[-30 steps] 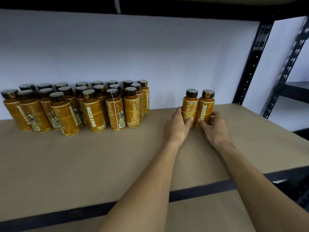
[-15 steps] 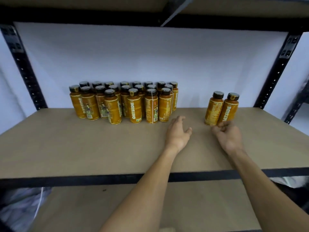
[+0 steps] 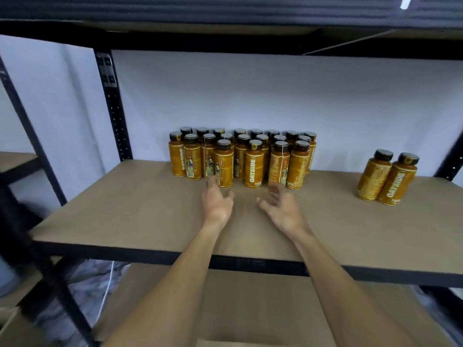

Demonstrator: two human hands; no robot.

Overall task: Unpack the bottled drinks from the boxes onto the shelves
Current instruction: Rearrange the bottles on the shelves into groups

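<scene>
Several amber bottles with black caps stand in a tight cluster point(image 3: 241, 159) at the back middle of the brown shelf board point(image 3: 125, 216). Two more bottles point(image 3: 387, 177) stand side by side, apart, at the right. My left hand point(image 3: 216, 204) and my right hand point(image 3: 280, 209) hover over the board just in front of the cluster, fingers spread and relaxed, holding nothing. The fingertips are blurred and lie close to the front bottles.
Black perforated uprights point(image 3: 112, 103) frame the shelf, with a white wall behind. An upper shelf edge point(image 3: 225, 38) runs overhead. A lower board point(image 3: 250, 309) lies beneath. Another rack's diagonal post point(image 3: 30, 151) stands at the left.
Both hands let go of the two right-hand bottles and moved left, now in front of the big cluster. The view swung left and pulled back.
</scene>
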